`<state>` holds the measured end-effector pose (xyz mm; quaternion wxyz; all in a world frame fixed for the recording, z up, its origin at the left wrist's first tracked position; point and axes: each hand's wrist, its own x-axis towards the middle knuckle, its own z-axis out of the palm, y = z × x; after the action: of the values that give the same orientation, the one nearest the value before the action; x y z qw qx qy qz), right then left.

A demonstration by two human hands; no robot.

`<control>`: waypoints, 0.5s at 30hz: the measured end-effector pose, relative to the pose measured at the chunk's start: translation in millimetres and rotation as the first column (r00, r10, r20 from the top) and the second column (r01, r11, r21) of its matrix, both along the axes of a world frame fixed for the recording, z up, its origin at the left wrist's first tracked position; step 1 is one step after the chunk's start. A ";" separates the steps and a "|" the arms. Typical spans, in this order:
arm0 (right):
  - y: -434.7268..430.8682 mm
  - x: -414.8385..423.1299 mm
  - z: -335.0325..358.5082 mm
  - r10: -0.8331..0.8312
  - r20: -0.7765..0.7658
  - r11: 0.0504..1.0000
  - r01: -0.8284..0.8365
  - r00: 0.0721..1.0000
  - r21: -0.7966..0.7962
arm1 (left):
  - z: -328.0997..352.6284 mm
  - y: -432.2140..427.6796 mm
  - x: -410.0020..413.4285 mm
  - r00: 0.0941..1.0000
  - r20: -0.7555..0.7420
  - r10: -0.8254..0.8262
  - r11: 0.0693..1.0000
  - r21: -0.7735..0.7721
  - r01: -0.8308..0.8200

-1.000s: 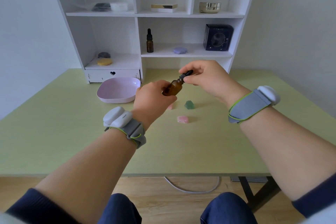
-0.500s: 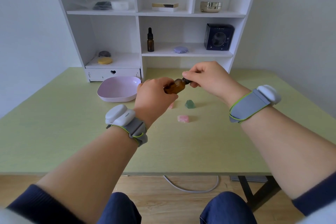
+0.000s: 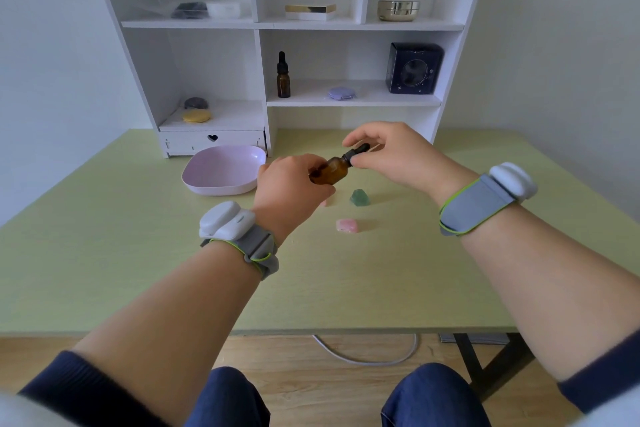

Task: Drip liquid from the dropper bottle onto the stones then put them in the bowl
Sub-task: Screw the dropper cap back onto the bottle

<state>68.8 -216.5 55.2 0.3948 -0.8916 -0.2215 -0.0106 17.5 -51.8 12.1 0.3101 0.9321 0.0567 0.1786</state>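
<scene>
My left hand [image 3: 289, 189] grips an amber dropper bottle [image 3: 330, 170], tilted with its neck up and to the right, above the green table [image 3: 104, 236]. My right hand [image 3: 391, 152] pinches the bottle's black dropper cap [image 3: 356, 152] between thumb and fingers. Below the bottle lie a green stone [image 3: 359, 198] and a pink stone [image 3: 346, 225]; a sliver of another pink stone [image 3: 324, 203] shows beside my left hand, mostly hidden. The lilac bowl [image 3: 207, 180] sits to the left of my left hand.
A white shelf unit [image 3: 263, 45] stands at the table's back, holding a second dropper bottle [image 3: 283, 77], a dark box [image 3: 414, 69], a gold tin [image 3: 398, 10] and small items. A grey cable [image 3: 363, 357] lies on the floor beneath.
My right hand's fingers have shifted on the cap, hiding then baring it. The bottle stays in my left hand at about the same place and tilt.
</scene>
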 end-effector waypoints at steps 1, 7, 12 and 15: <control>-0.2 0.0 0.4 0.013 0.000 1.000 -0.013 1.000 -0.010 | 0.3 0.1 0.1 1.000 0.003 0.003 1.000 -0.003 -0.003; -0.4 2.6 -1.8 -0.011 -0.009 1.000 0.011 1.000 -0.006 | 0.4 -1.7 1.4 1.000 0.014 -0.004 1.000 -0.012 0.004; 2.4 6.0 -8.4 -0.080 -0.011 0.994 0.079 0.997 -0.071 | 1.0 -1.9 2.4 0.999 0.039 -0.017 1.000 -0.010 0.017; 2.5 6.5 -11.6 -0.100 -0.007 0.993 0.100 0.995 -0.061 | 0.0 -1.6 2.9 0.999 0.044 -0.025 1.000 0.008 0.024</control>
<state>75.3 -214.0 43.6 0.3679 -0.9131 -0.1747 -0.0190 20.4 -53.4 12.1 0.3102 0.9296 0.0377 0.1956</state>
